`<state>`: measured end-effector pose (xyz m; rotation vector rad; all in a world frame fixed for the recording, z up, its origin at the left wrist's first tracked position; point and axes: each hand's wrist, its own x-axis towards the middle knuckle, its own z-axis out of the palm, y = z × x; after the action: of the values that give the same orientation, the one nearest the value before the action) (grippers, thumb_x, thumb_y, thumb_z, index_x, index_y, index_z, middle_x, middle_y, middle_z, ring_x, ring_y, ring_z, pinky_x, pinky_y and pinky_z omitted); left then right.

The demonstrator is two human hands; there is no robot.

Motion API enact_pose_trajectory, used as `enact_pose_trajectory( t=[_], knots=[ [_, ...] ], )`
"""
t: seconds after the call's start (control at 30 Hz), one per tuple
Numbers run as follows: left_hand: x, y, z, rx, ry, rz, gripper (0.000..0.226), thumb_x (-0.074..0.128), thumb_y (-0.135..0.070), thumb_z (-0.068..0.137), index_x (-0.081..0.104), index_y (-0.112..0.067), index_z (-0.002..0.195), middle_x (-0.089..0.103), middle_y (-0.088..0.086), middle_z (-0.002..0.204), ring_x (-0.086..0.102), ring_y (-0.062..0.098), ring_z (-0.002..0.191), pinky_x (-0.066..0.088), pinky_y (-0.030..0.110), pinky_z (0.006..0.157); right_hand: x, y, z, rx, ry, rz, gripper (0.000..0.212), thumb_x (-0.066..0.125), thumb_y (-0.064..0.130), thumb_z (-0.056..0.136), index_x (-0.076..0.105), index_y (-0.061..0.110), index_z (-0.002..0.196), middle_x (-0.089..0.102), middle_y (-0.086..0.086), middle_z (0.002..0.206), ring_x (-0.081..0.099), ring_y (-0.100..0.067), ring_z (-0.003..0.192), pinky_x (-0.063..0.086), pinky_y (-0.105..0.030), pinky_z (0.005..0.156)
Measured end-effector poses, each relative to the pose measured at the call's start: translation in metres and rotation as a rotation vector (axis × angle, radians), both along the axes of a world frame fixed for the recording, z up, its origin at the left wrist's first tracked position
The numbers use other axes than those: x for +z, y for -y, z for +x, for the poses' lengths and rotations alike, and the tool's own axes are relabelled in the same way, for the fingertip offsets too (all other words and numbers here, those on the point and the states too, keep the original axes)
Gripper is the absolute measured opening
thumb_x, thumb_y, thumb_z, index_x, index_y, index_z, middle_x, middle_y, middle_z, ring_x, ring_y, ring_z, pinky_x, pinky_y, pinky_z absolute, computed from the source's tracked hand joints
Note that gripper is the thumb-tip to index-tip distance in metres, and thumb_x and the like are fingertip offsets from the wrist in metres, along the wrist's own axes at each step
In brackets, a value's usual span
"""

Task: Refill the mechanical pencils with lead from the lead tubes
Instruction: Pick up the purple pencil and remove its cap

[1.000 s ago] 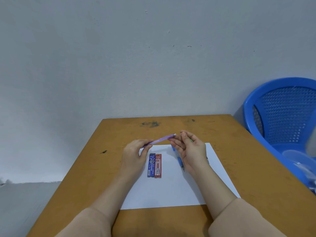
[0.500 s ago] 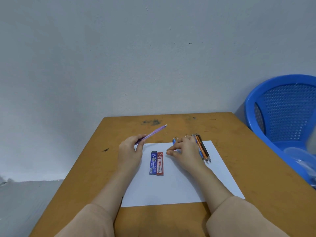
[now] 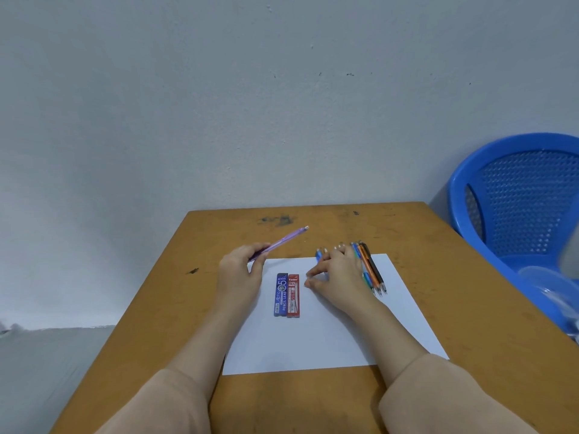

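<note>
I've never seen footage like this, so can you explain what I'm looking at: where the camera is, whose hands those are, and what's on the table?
There is no machine here. These are a person's two bare hands, filmed by one wide-angle camera worn on their head, looking forward and down.

A sheet of white paper lies on a wooden table. On the paper, a blue lead tube and a red lead tube lie side by side. To their right is a row of mechanical pencils.

The left hand holds a purple mechanical pencil, tilted up and away. The right hand rests on the paper, partly over the row, and holds nothing that I can see.

A blue chair stands on the right.
</note>
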<state>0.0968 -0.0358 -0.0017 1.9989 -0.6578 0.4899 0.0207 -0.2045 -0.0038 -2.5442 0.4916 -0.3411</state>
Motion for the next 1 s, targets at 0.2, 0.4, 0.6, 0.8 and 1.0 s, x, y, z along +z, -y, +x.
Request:
enact_pose_trajectory(
  t=[0.2,0.4,0.6,0.8,1.0],
  knots=[
    [-0.002,0.001,0.001,-0.038,0.011,-0.005,0.018,0.064,-0.008,0.088,0.072,-0.014,0.103,0.066,-0.012,0.092,0.06,0.009,0.087,0.048,0.03,0.082,0.019,0.005,-0.009,-0.003,0.339,0.386,0.037,0.064,0.022,0.09,0.06,0.019,0.126,0.065,0.009,0.097,0.052,-0.012,0.111,0.04,-0.028,0.094],
    [-0.004,0.002,0.001,-0.1,0.041,0.017,0.018,0.065,-0.012,0.088,0.073,-0.018,0.102,0.068,-0.013,0.093,0.062,0.008,0.088,0.051,0.033,0.083,0.026,0.002,-0.01,-0.052,0.484,0.69,0.021,0.062,0.02,0.091,0.067,0.02,0.111,0.066,0.013,0.092,0.06,0.003,0.09,0.046,-0.015,0.076],
    [-0.002,0.004,-0.002,-0.114,0.085,0.028,0.017,0.066,-0.011,0.088,0.073,-0.017,0.102,0.067,-0.015,0.094,0.063,0.009,0.088,0.052,0.037,0.082,0.029,0.003,-0.013,-0.076,0.499,0.721,0.008,0.065,0.019,0.089,0.07,0.023,0.093,0.068,0.012,0.087,0.059,0.004,0.087,0.043,-0.016,0.074],
    [0.001,0.005,-0.007,-0.134,0.165,0.032,0.018,0.065,-0.022,0.085,0.074,-0.019,0.099,0.069,-0.013,0.09,0.061,0.008,0.082,0.051,0.033,0.077,0.031,-0.005,-0.013,-0.024,0.547,0.866,0.008,0.073,0.017,0.081,0.071,0.02,0.088,0.074,0.002,0.087,0.069,-0.008,0.086,0.051,-0.019,0.074],
    [0.005,0.01,-0.012,-0.119,0.338,0.01,0.025,0.059,-0.033,0.081,0.074,-0.016,0.09,0.071,-0.009,0.08,0.053,0.003,0.08,0.039,0.021,0.072,0.035,-0.012,-0.012,0.038,0.608,1.067,0.019,0.072,0.009,0.08,0.067,0.008,0.098,0.075,-0.006,0.086,0.07,-0.017,0.08,0.051,-0.026,0.07]
  ],
)
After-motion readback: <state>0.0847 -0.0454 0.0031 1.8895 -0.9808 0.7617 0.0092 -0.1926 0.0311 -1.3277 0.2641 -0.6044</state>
